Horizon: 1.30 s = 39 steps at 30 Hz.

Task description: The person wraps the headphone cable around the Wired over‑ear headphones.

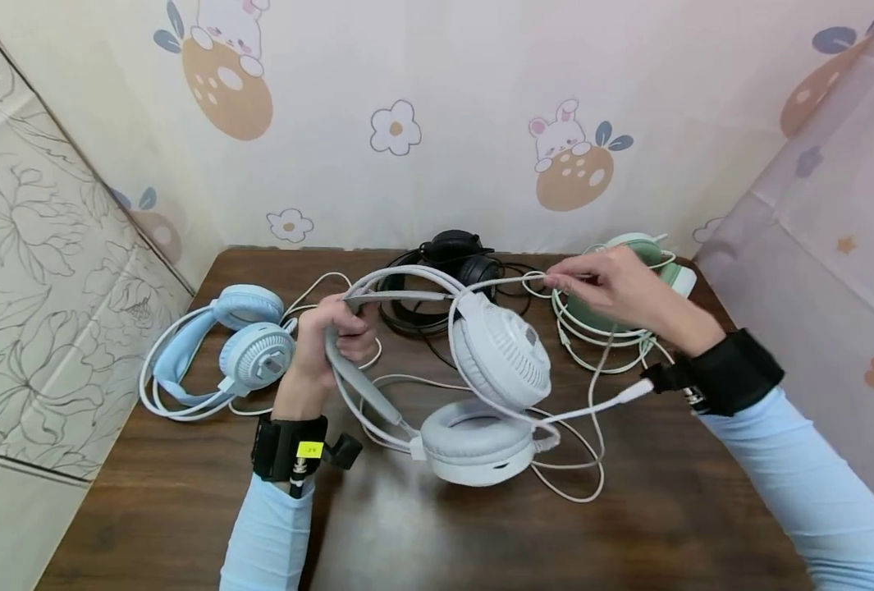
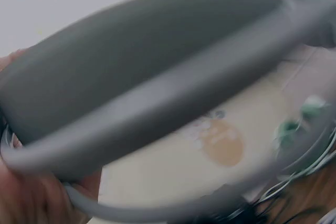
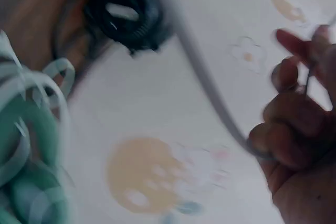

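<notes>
From where I stand, the person's left hand (image 1: 331,336) is closed around the padded headband of the white headphones (image 1: 506,349), which are held out over the middle of the worktop (image 1: 407,542); I can't tell whether the lower ear cup touches the wood. The right hand (image 1: 621,287) has its thumb and fingers pinched on the white cord (image 1: 506,281), which runs across from beside the upper cup. More of the cord lies in loose loops beneath and beside the cups. Blue headphones (image 1: 259,359) lie just to the left of the left hand, their cups facing right. Black headphones (image 1: 453,246) sit at the back edge, partly hidden behind the white pair. Green headphones (image 1: 632,246) rest at the back right, behind the right hand, with their pale cable (image 1: 606,365) coiled near them. Behind everything hangs a rabbit-patterned sheet (image 1: 466,107).
</notes>
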Tool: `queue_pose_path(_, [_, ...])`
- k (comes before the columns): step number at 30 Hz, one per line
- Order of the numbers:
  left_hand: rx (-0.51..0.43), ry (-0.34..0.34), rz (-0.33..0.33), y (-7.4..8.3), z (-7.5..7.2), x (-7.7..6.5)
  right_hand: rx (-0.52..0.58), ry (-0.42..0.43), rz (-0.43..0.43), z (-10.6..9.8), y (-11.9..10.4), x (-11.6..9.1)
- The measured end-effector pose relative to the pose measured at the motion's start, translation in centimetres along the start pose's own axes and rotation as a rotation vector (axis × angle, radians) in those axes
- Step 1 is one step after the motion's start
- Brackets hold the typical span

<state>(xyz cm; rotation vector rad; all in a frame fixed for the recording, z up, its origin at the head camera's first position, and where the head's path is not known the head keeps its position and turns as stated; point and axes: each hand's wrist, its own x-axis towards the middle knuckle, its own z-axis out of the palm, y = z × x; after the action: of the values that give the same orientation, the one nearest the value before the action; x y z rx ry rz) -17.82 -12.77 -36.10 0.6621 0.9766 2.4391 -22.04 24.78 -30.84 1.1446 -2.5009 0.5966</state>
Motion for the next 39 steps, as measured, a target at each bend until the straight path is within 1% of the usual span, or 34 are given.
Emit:
queue_pose_path(1, [-0.093, -0.021, -0.012, -0.3, -0.1, 0.2, 0.067, 0.019, 0.019, 0.9, 0.4, -0.2])
queue_pose_path(2, [-0.192, -0.024, -0.027, -0.6, -0.2, 0.3, 0.123, 0.032, 0.04, 1.9, 0.5, -0.5])
queue_pose_path(3, [-0.282, -0.015, -0.038, -0.8, -0.2, 0.5, 0.162, 0.05, 0.07, 2.9, 0.5, -0.8])
queue_pose_path(4, [-0.36, 0.011, -0.042, -1.0, -0.2, 0.7, 0.172, 0.075, 0.094, 3.9, 0.3, -1.2])
queue_pose_path(5, [-0.415, 0.052, -0.032, -1.2, -0.2, 0.8, 0.172, 0.096, 0.117, 4.8, 0.0, -1.4])
queue_pose_path(6, [-0.448, 0.103, -0.012, -1.3, -0.2, 1.0, 0.162, 0.113, 0.131, 5.7, -0.4, -1.7])
queue_pose_path(8, [-0.478, 0.223, 0.037, -1.5, -0.2, 1.2, 0.116, 0.134, 0.126, 6.8, -1.4, -1.9])
queue_pose_path(11, [-0.42, 0.411, 0.15, -1.4, -0.5, 1.3, 0.048, 0.168, 0.085, 7.8, -3.2, -1.4])
queue_pose_path(12, [-0.408, 0.462, 0.183, -1.3, -0.5, 1.3, 0.031, 0.176, 0.065, 8.0, -3.9, -1.2])
queue_pose_path(13, [-0.403, 0.506, 0.211, -1.2, -0.6, 1.2, 0.007, 0.181, 0.048, 8.2, -4.6, -1.0])
queue_pose_path(15, [-0.401, 0.57, 0.256, -1.0, -0.6, 1.1, -0.028, 0.186, 0.021, 8.5, -6.1, -0.7])
queue_pose_path(18, [-0.412, 0.626, 0.288, -0.8, -0.5, 1.0, -0.079, 0.173, -0.003, 8.8, -8.4, -0.5])
queue_pose_path(21, [-0.366, 0.678, 0.321, -0.7, -0.2, 0.9, -0.115, 0.153, -0.013, 8.8, -10.2, -0.6])
queue_pose_path(25, [-0.175, 0.762, 0.364, -0.7, 0.2, 0.9, -0.157, 0.128, -0.021, 8.7, -11.6, -0.8])
queue_pose_path(28, [-0.024, 0.804, 0.379, -0.9, 0.5, 0.9, -0.173, 0.091, -0.023, 8.8, -12.3, -1.0])
queue_pose_path(30, [0.038, 0.819, 0.383, -1.0, 0.6, 1.0, -0.174, 0.065, -0.017, 8.7, -12.5, -1.0])
queue_pose_path(32, [0.08, 0.838, 0.4, -1.1, 0.6, 1.0, -0.171, 0.045, -0.008, 8.6, -12.8, -1.0])
queue_pose_path(36, [0.14, 0.887, 0.467, -1.1, 0.4, 1.1, -0.154, 0.024, 0.011, 8.1, -13.1, -1.1])
queue_pose_path(39, [0.221, 0.911, 0.521, -1.1, 0.2, 1.1, -0.143, 0.038, 0.017, 7.6, -13.1, -1.3])
